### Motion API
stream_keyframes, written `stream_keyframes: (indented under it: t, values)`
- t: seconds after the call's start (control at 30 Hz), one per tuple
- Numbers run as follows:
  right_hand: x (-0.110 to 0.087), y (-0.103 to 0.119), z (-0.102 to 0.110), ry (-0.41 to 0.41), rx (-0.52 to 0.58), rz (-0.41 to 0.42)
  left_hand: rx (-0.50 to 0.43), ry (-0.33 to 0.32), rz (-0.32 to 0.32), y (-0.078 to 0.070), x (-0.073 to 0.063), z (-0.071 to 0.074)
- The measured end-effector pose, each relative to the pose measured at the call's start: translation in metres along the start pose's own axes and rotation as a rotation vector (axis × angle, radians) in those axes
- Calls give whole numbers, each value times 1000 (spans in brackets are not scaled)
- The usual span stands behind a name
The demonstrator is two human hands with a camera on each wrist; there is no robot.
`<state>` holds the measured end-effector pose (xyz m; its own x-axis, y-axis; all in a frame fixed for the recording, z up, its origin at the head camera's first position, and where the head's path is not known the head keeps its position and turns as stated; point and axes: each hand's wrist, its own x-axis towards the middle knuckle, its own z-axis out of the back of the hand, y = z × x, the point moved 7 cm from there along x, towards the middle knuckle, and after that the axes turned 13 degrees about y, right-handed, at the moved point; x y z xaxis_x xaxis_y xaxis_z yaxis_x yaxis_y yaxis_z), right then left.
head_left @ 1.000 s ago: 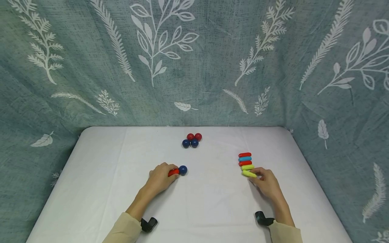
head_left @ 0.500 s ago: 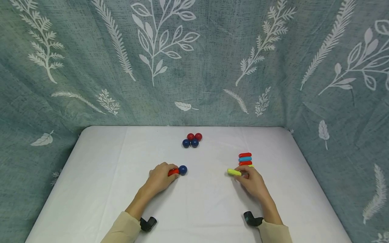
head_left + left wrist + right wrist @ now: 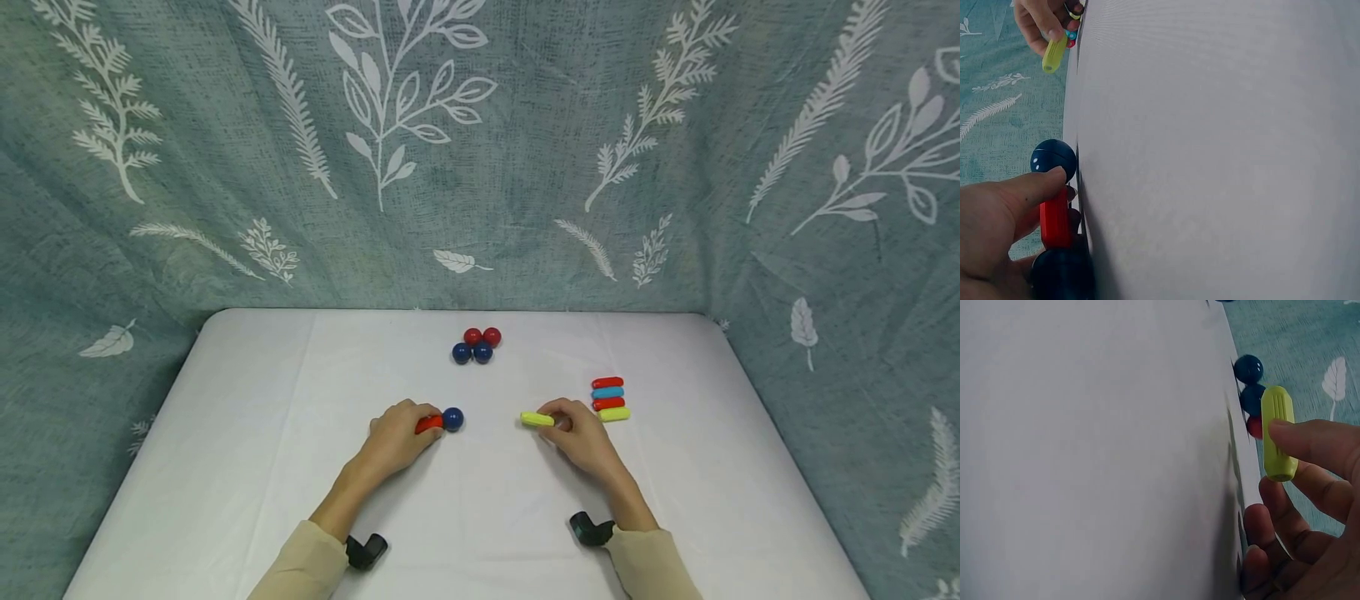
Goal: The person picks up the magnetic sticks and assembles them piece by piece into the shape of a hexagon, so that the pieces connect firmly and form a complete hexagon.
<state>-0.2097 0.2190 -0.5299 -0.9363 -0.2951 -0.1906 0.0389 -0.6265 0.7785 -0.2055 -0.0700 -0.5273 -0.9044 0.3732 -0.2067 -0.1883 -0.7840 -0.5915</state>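
My left hand (image 3: 399, 435) grips a red rod (image 3: 1055, 219) near the middle of the table. A dark blue ball (image 3: 452, 419) sits at the rod's right end, and in the left wrist view a second dark blue ball (image 3: 1063, 274) shows at its other end. Between thumb and fingers my right hand (image 3: 583, 437) pinches a yellow rod (image 3: 1279, 434), which points left toward the blue ball with a gap between them. Both ends of the yellow rod are bare in the right wrist view.
Right of my right hand lie a red rod (image 3: 607, 382), a blue rod (image 3: 607, 392), another red rod (image 3: 608, 404) and a yellow rod (image 3: 614, 414) in a column. Two red balls (image 3: 472, 337) and two blue balls (image 3: 462, 353) cluster toward the far edge of the white table (image 3: 337, 358).
My right hand has carried the yellow rod leftward from the column of rods toward the middle of the table. The left hand has kept its place and its grip.
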Motion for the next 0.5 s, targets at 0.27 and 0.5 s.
stream_keyframes:
  t: [0.27,0.5]
  values:
    - [16,21,-17,58,3,49,-10,5,5,1,0,2]
    - [27,36,-32,81,-34,98,-25,16,-1,0,0,2]
